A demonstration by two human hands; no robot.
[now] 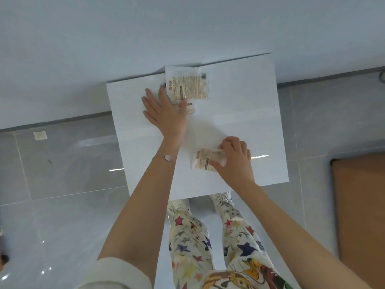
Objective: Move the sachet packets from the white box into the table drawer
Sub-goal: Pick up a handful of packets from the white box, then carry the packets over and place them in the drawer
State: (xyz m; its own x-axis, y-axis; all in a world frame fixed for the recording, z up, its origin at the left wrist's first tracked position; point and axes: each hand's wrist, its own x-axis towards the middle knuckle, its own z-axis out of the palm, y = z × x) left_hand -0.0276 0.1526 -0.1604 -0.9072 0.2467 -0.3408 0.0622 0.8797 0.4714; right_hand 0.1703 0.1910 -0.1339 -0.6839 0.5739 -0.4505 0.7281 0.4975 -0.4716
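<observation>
Right hand [234, 158] pinched blurred sachet [205, 161] at white table's [250, 101] 5 o'clock, long axis 9-to-3; left hand [164, 110] lay spread, fingers pressing flat sachets [188, 84] at 12; box, drawer unseen.

I take this for a room in a home. I see a glossy grey tiled floor [62, 174], a plain white wall [187, 28], and star-printed pyjama-like trousers [193, 243].

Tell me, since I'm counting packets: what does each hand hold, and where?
Right hand grips a sachet by its right end; left hand lies flat on another sachet.
</observation>
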